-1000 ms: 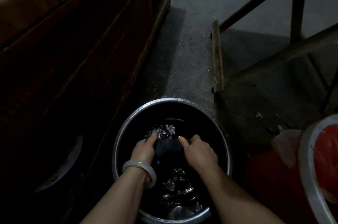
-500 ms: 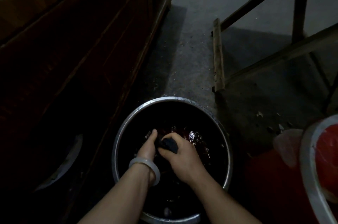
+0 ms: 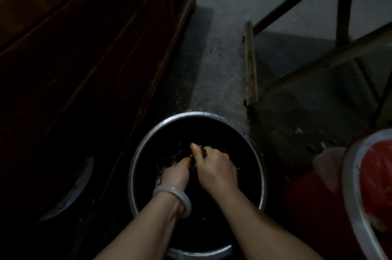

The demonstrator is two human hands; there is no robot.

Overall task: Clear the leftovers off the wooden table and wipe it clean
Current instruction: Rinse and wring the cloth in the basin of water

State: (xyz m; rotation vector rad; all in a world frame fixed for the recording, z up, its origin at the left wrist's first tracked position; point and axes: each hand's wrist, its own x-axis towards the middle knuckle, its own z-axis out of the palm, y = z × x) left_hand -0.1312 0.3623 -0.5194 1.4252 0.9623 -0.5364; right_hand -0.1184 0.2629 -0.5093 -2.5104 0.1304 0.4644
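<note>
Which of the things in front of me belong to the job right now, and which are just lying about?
In use: left hand and right hand, both gripping the cloth, in the metal basin.
Lying about: red bucket, plastic bag, wooden frame, dark cabinet.

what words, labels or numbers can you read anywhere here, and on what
No text can be read.
The metal basin, the bangle and the red bin show no lettering.
The wooden cabinet is too dark to tell.
</note>
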